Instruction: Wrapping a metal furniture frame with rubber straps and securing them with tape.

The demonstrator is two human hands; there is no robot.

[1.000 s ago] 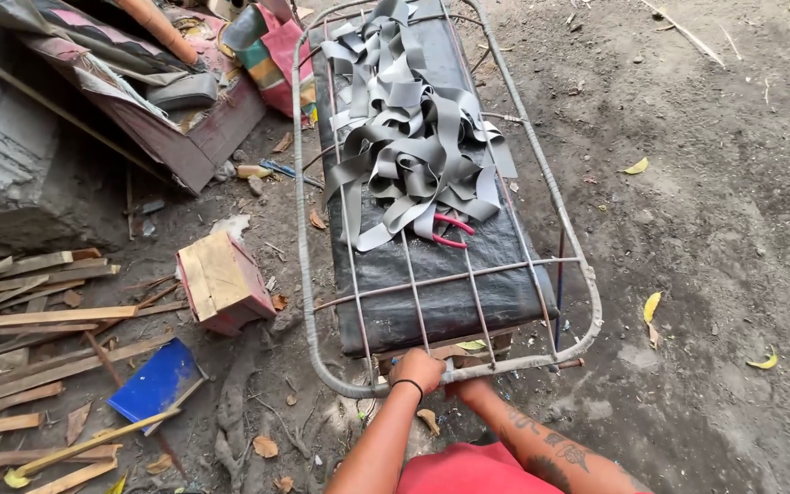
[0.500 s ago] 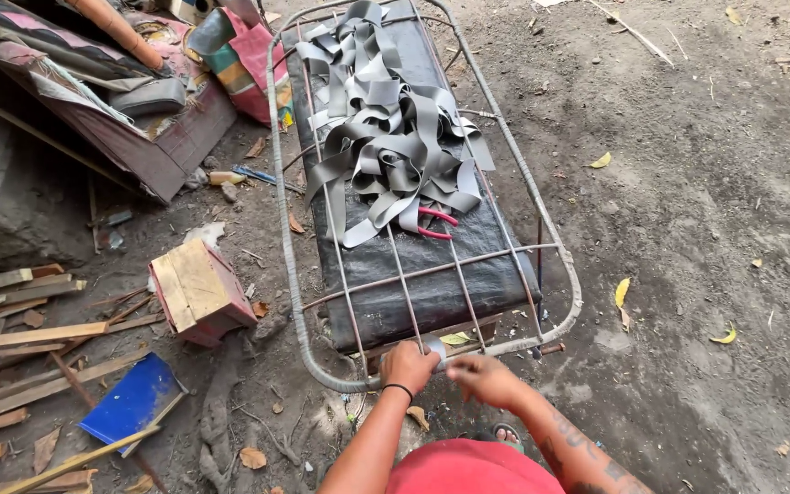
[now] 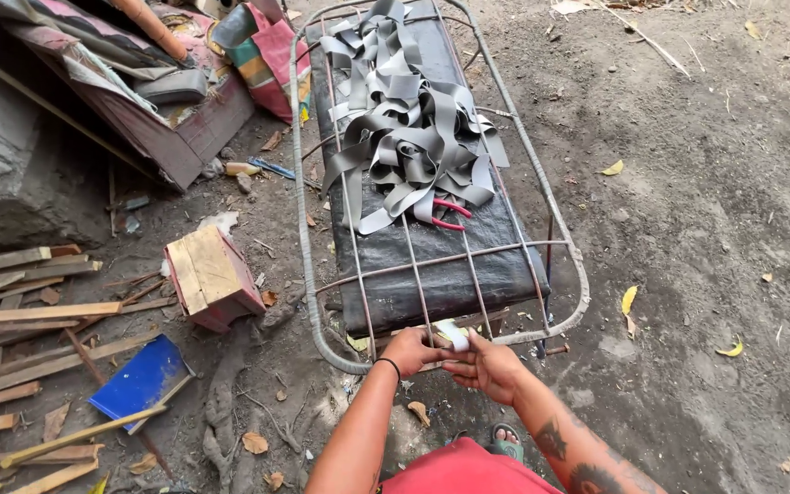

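Several loose wooden slats (image 3: 20, 320) lie at the far left on the dirt, with a blue board (image 3: 139, 378) beside them and a small pink wooden box (image 3: 212, 277) a little farther in. Behind those I see a striped bag (image 3: 262, 55) near the head of the frame. Moving across, a metal bed frame (image 3: 302, 183) of thin bars rests over a black cushion (image 3: 432, 265), and a heap of grey rubber strips (image 3: 409, 137) sits on top of it, with red-handled pliers (image 3: 445, 212) just at the heap's near edge. At the near end rail of the frame I have my left hand (image 3: 409, 349) closed around the bar, a dark band on its wrist. Right beside it, touching, a pale strip end (image 3: 454, 336) sits at the rail, pinched between the left fingers and my right hand (image 3: 486, 368). The right hand is curled on that strip, fingers bent inward; how tightly it clamps I cannot tell. Both hands sit together at the middle of the end rail. To the right, bare earth (image 3: 715, 183) carries a few yellow leaves (image 3: 630, 299), well apart from the frame.
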